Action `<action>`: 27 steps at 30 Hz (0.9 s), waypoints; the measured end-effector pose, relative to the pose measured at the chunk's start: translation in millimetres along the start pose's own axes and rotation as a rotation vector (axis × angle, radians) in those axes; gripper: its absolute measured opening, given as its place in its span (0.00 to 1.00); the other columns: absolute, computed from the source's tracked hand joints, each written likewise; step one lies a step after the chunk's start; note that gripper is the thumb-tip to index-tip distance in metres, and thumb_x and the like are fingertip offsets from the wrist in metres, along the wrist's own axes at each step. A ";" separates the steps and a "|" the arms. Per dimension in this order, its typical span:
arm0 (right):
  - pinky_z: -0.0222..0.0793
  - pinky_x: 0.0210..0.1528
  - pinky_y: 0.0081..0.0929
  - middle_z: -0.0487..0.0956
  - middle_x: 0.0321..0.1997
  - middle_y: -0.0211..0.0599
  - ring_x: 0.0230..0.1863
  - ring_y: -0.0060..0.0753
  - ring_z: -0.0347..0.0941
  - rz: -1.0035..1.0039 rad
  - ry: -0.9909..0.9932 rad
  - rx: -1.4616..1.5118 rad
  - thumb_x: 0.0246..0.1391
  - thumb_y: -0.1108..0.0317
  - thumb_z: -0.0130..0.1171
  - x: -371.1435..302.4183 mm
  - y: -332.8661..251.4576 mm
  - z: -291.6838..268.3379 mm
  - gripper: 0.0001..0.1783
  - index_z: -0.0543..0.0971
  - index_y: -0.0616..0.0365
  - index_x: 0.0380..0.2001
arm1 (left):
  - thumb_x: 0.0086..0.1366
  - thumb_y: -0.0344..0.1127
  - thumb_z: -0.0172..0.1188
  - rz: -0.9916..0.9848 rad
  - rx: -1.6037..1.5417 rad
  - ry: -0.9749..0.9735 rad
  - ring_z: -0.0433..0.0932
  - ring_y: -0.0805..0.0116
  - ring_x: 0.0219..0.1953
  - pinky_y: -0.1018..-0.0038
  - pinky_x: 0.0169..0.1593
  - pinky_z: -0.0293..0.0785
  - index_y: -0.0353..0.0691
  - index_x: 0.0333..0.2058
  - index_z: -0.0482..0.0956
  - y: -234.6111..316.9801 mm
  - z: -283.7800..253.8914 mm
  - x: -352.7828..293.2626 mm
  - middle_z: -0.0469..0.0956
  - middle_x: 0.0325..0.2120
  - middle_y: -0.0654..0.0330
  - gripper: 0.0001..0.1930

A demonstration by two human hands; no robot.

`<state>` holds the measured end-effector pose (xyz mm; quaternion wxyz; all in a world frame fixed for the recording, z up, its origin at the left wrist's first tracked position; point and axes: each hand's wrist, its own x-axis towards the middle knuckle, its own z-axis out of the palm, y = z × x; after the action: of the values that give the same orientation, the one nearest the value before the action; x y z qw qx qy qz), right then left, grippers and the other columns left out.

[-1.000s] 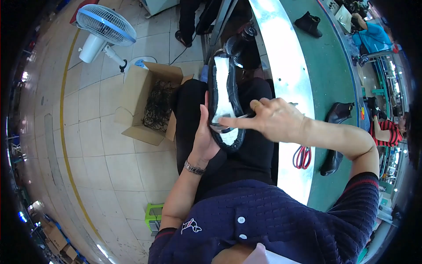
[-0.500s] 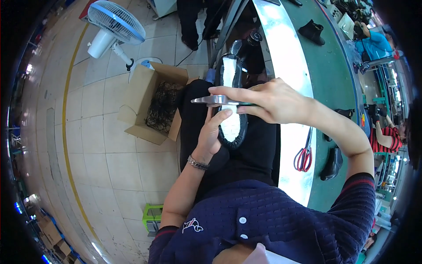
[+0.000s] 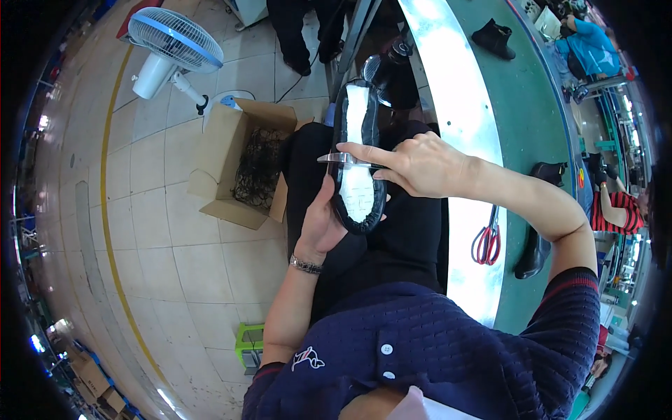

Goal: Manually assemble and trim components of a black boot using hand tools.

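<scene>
A black shoe, bottom up with a long white strip down its middle, lies over my lap with the toe pointing away or toward me; I cannot tell which. My left hand grips its near left side, fingers underneath and thumb along the edge. Across the shoe's middle lies a silver pointed plier-like tool, its tip sticking out past the left edge. My right hand is closed round the tool's other end, index finger stretched along it.
An open cardboard box of dark tangled strips stands on the floor at left, near a white fan. On the metal bench edge lie red-handled scissors. Black boots stand on the green surface. Other people are at the far side.
The tool has shifted slightly right and now lies lower against the shoe. My left thumb has come off the white strip to the shoe's edge. The shoe has moved slightly left.
</scene>
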<state>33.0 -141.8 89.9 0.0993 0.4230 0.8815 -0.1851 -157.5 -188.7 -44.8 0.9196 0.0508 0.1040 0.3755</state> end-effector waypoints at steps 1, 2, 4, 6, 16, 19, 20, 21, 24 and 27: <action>0.73 0.18 0.28 0.77 0.17 0.41 0.16 0.35 0.77 0.007 0.003 0.026 0.63 0.61 0.52 -1.3 -2.0 0.9 0.34 0.54 0.41 0.69 | 0.72 0.55 0.42 -0.009 0.064 -0.002 0.75 0.47 0.52 0.52 0.49 0.79 0.44 0.67 0.50 0.5 4.5 -0.5 0.69 0.54 0.46 0.32; 0.73 0.18 0.28 0.77 0.17 0.41 0.16 0.35 0.77 0.005 0.005 0.030 0.63 0.61 0.52 -0.9 -2.3 -0.2 0.34 0.54 0.41 0.69 | 0.72 0.55 0.42 -0.009 0.067 0.002 0.75 0.47 0.52 0.52 0.49 0.79 0.44 0.67 0.50 0.4 8.3 -0.2 0.69 0.54 0.46 0.32; 0.70 0.16 0.28 0.77 0.16 0.39 0.15 0.36 0.77 0.000 0.015 -0.009 0.63 0.62 0.52 -0.2 -5.1 -7.7 0.34 0.54 0.43 0.69 | 0.72 0.53 0.42 0.137 0.361 0.049 0.78 0.48 0.47 0.58 0.40 0.82 0.45 0.68 0.47 -1.7 15.1 1.0 0.69 0.53 0.48 0.32; 0.67 0.14 0.25 0.77 0.15 0.38 0.15 0.33 0.76 -0.013 0.014 -0.097 0.61 0.64 0.54 -2.7 -21.9 -22.0 0.35 0.55 0.45 0.69 | 0.72 0.51 0.43 0.180 0.366 0.135 0.80 0.52 0.42 0.63 0.34 0.83 0.46 0.67 0.48 -11.0 13.8 1.4 0.71 0.51 0.49 0.31; 0.65 0.11 0.22 0.73 0.15 0.36 0.12 0.24 0.72 -0.215 0.079 -0.313 0.56 0.70 0.47 -18.5 -46.3 -6.6 0.40 0.50 0.35 0.71 | 0.61 0.29 0.63 -0.094 0.599 0.090 0.77 0.64 0.49 0.68 0.52 0.77 0.34 0.56 0.66 -9.9 -38.2 -17.5 0.75 0.49 0.54 0.25; 0.66 0.12 0.22 0.73 0.14 0.38 0.11 0.23 0.70 -0.333 0.241 -0.108 0.55 0.77 0.47 -28.4 -48.0 9.2 0.41 0.51 0.40 0.71 | 0.64 0.29 0.59 -0.106 0.473 0.103 0.78 0.66 0.48 0.68 0.56 0.73 0.36 0.50 0.73 9.8 -2.9 -18.9 0.78 0.46 0.57 0.16; 0.66 0.12 0.22 0.73 0.13 0.37 0.11 0.22 0.70 -0.307 0.230 -0.117 0.55 0.76 0.48 -27.6 -43.8 14.4 0.41 0.50 0.40 0.71 | 0.63 0.27 0.60 -0.073 0.195 -0.042 0.78 0.68 0.48 0.70 0.55 0.73 0.37 0.47 0.76 12.1 -6.7 -19.4 0.79 0.44 0.58 0.14; 0.68 0.13 0.25 0.72 0.14 0.36 0.12 0.26 0.72 -0.190 0.106 -0.123 0.55 0.71 0.50 -21.7 -31.8 16.5 0.42 0.49 0.36 0.71 | 0.61 0.26 0.62 -0.081 0.399 0.057 0.78 0.69 0.46 0.71 0.53 0.74 0.37 0.47 0.76 8.2 -7.9 -17.5 0.79 0.43 0.59 0.15; 0.68 0.13 0.30 0.72 0.12 0.36 0.12 0.33 0.72 -0.078 -0.010 -0.121 0.57 0.65 0.53 -10.0 -14.8 -8.6 0.41 0.49 0.35 0.71 | 0.55 0.26 0.69 -0.109 0.596 0.124 0.78 0.73 0.43 0.74 0.48 0.75 0.37 0.47 0.76 11.8 3.5 0.9 0.79 0.40 0.63 0.20; 0.65 0.13 0.26 0.73 0.13 0.38 0.11 0.31 0.71 -0.099 0.334 0.096 0.62 0.62 0.51 6.2 3.9 -25.8 0.34 0.53 0.42 0.69 | 0.56 0.28 0.69 -0.159 0.656 0.129 0.77 0.72 0.42 0.73 0.48 0.75 0.38 0.49 0.74 17.5 3.7 -0.2 0.78 0.41 0.63 0.22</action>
<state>31.7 -124.6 110.5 -0.0780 0.4081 0.8956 -0.1588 -168.7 -176.4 -38.2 0.8722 0.3117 0.2807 0.2515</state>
